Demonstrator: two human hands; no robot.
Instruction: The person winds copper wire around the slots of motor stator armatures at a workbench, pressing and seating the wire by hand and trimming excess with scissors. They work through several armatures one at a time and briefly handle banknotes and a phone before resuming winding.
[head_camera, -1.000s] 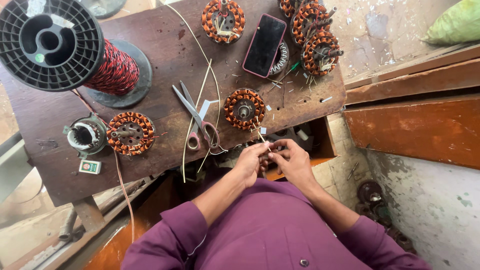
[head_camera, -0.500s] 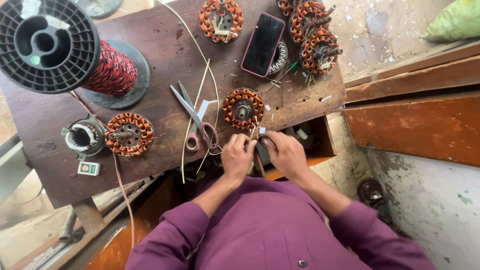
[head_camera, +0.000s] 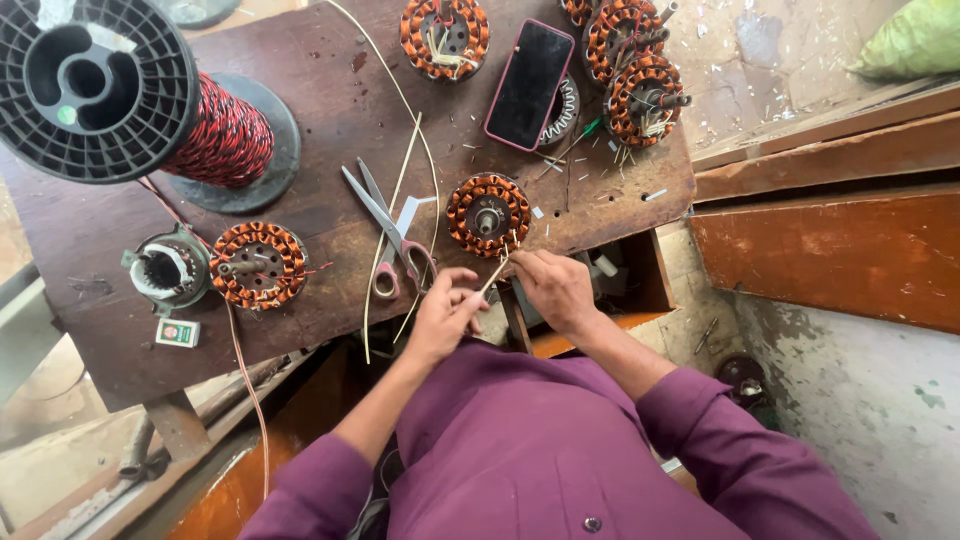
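— Hands first: what are they on?

— Left hand (head_camera: 440, 315) and right hand (head_camera: 553, 288) meet at the near edge of the counter (head_camera: 330, 120), both pinched on a thin pale sleeve (head_camera: 493, 276) that slants up toward the stator (head_camera: 488, 213) just beyond them. Whether a wire runs inside it, I cannot tell; it is too fine.

— Anything hidden?

— The fingertips cover the ends of the sleeve. The spool (head_camera: 95, 85) of red wire is cut off at the top left, and so are the stators at the far edge. A pile of them (head_camera: 632, 60) overlaps at the top right, so I cannot count them. Under the counter's right corner is a dark opening (head_camera: 620, 275) with things in it that I cannot make out.

— And the counter itself?

— Dark, scuffed wood, littered with small pale clippings. Scissors (head_camera: 385, 225) lie open just left of the left hand, across long pale strands. A black phone (head_camera: 530, 82) lies face up beyond the stator. Farther left sit another stator (head_camera: 258, 264), a grey metal part (head_camera: 168, 268) touching it, and a small green-and-white box (head_camera: 178, 332).

— The room?

— Rough concrete floor (head_camera: 860, 400), worn orange-brown wooden planks (head_camera: 830, 250) on the right, a green sack (head_camera: 915, 40) in the far corner.
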